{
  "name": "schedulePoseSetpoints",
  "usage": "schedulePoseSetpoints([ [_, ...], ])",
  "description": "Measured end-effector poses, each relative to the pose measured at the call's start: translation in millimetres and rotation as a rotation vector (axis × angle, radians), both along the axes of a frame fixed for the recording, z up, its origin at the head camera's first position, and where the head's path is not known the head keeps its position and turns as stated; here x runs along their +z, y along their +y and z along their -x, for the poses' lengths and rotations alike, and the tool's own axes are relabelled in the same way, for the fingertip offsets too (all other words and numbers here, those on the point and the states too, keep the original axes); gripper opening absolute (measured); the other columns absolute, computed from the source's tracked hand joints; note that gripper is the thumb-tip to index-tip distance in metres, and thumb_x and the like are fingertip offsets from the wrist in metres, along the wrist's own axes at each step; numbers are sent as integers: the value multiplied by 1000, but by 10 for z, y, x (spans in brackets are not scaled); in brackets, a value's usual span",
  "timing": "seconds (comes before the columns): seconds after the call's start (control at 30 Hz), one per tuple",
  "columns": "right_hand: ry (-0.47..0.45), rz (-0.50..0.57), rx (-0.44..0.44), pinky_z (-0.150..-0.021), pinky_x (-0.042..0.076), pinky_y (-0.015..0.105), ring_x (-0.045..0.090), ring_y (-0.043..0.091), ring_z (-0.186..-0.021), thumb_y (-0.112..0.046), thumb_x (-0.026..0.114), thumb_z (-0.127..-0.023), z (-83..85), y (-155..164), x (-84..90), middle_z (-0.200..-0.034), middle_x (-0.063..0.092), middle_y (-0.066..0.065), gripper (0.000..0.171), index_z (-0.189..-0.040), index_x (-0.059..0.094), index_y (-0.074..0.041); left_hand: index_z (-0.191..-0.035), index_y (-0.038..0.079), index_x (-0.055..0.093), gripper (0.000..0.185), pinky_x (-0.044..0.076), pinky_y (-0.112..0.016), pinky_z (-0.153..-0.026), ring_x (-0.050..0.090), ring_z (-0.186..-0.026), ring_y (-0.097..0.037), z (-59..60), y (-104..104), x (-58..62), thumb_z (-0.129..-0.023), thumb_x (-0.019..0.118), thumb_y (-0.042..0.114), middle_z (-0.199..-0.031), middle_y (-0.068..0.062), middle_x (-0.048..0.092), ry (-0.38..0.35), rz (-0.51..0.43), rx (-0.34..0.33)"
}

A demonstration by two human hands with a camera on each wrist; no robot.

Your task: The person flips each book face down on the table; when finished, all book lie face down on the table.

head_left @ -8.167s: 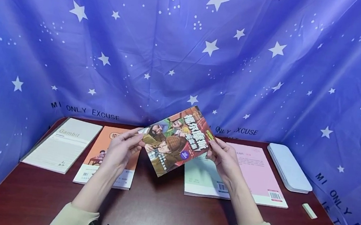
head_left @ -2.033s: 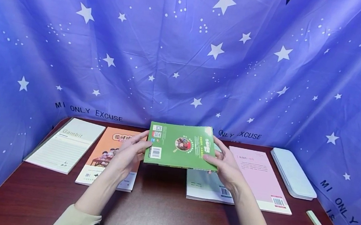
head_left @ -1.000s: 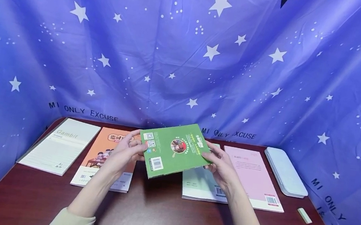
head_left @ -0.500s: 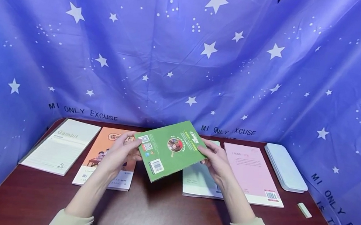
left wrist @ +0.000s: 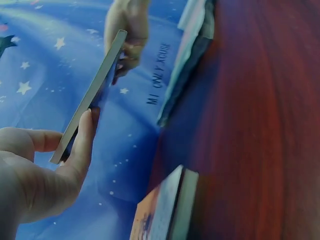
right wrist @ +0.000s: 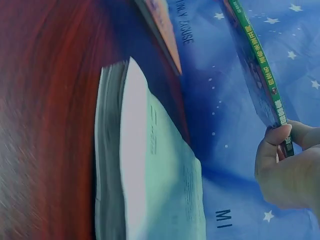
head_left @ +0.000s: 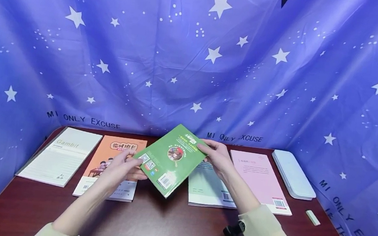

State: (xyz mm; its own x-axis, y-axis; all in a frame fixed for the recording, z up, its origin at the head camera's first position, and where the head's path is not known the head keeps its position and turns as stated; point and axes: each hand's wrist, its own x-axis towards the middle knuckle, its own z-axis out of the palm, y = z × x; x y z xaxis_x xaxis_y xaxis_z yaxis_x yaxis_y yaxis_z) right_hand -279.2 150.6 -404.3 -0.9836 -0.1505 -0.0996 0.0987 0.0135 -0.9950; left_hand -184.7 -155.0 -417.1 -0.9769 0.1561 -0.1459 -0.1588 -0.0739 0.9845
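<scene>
Green book: held above the dark red table, back cover up, turned diagonally, between orange book and pale green book.
Left hand: pinches the near-left edge, thumb on top, fingers beneath.
Right hand: grips the far-right corner, fingers curled around it.
Farther right: pink book.

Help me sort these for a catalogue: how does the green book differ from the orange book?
The green book is held above the table by the left hand and right hand; the orange book lies flat, untouched. The green book shows its barcoded back, turned askew; the orange book shows its front title. Both are softcover.
</scene>
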Motion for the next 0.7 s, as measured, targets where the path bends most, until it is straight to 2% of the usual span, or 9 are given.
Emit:
schedulePoseSetpoints([
  [0.27,18,-208,23,-53,48,19,59,4,-59,-12,74,-93,228,-135,-47,-92,76,-1,37,-128,70,-1,-143,-14,39,51,65,-37,-85,78,-82,-19,-108,-43,-143,-100,58,6,-103,-16,75,9,73,-101],
  [0.37,14,-265,41,-56,50,21,60,5,-62,-13,75,-93,303,-197,-84,-95,77,2,34,-126,72,-2,-140,-15,40,51,65,-36,-84,78,-84,-20,-148,-47,-193,-100,59,10,-106,-21,75,13,99,-138],
  [0.5,28,-333,79,-58,51,23,60,5,-64,-13,73,-94,375,-274,-118,-101,78,10,34,-126,71,-1,-130,-14,45,42,66,-35,-81,78,-81,-18,-198,-44,-243,-100,60,13,-105,-27,76,0,118,-156],
  [0.7,82,-460,140,-60,55,27,60,7,-62,-11,78,-89,434,-375,-122,-112,77,19,38,-125,72,-2,-122,-12,46,35,66,-33,-76,76,-76,-16,-240,3,-308,-99,61,10,-97,-23,76,-39,121,-165],
])
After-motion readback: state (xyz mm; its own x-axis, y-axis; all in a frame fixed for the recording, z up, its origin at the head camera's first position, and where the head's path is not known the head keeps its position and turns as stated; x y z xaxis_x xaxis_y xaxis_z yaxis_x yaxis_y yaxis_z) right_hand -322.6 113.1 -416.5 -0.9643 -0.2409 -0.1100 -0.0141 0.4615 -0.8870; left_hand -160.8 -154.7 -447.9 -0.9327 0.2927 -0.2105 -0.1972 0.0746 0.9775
